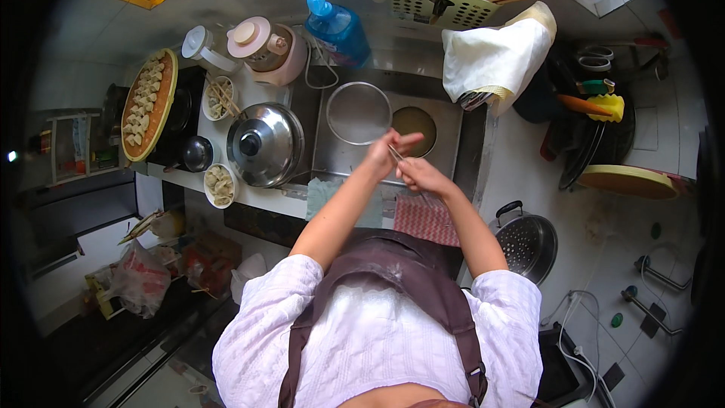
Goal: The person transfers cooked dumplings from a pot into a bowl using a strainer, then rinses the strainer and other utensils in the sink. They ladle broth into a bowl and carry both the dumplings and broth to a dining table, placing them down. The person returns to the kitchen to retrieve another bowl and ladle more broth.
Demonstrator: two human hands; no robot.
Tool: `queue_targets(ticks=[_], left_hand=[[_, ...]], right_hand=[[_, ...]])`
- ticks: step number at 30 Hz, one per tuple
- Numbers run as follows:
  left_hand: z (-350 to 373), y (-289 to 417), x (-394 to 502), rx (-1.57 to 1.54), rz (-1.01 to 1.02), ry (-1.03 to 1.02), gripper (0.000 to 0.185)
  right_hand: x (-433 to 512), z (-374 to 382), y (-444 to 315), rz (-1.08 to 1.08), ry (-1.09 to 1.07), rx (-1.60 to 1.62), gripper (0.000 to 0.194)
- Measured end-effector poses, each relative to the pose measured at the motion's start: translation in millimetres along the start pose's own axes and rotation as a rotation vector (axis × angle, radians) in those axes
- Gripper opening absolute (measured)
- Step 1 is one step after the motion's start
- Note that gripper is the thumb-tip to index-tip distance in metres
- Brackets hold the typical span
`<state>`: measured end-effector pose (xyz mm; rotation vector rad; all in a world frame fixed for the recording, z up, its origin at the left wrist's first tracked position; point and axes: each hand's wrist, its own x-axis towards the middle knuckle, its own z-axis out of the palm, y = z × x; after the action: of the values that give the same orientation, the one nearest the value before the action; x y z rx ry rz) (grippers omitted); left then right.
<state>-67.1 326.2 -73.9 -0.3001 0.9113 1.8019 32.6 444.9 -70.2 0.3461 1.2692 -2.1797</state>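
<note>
A round fine-mesh strainer (359,113) lies out over the stainless steel sink (340,165), its mesh facing up. My right hand (420,174) is closed around its thin metal handle. At the handle's rim end is my left hand (388,152), some fingers stretched out to the right; whether it grips the handle is unclear. Partly behind those fingers, a round vessel of yellowish liquid (422,119) stands in the sink.
Left of the sink stand a lidded steel pot (265,144), a bowl of dumplings (221,186) and a pink electric kettle (266,48). A tray of dumplings (148,105) is farther left. A blue pump bottle (338,31) stands behind; a steamer pot (524,246) sits at right.
</note>
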Motion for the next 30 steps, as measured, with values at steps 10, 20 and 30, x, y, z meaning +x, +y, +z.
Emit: queue_targets(ticks=[10, 20, 30], left_hand=[[-43.4, 13.7, 32.7, -0.576, 0.169, 0.286, 0.027], [-16.5, 2.8, 34.8, -0.261, 0.285, 0.458, 0.020], [19.2, -19.3, 55.1, -0.288, 0.181, 0.311, 0.013]], right_hand=[[-71.4, -61.3, 20.6, 0.191, 0.116, -0.114, 0.025], [-40.1, -164.6, -62.5, -0.773, 1.396, -1.341, 0.046], [-18.4, -204.7, -118.8, -0.147, 1.341, -1.089, 0.063]])
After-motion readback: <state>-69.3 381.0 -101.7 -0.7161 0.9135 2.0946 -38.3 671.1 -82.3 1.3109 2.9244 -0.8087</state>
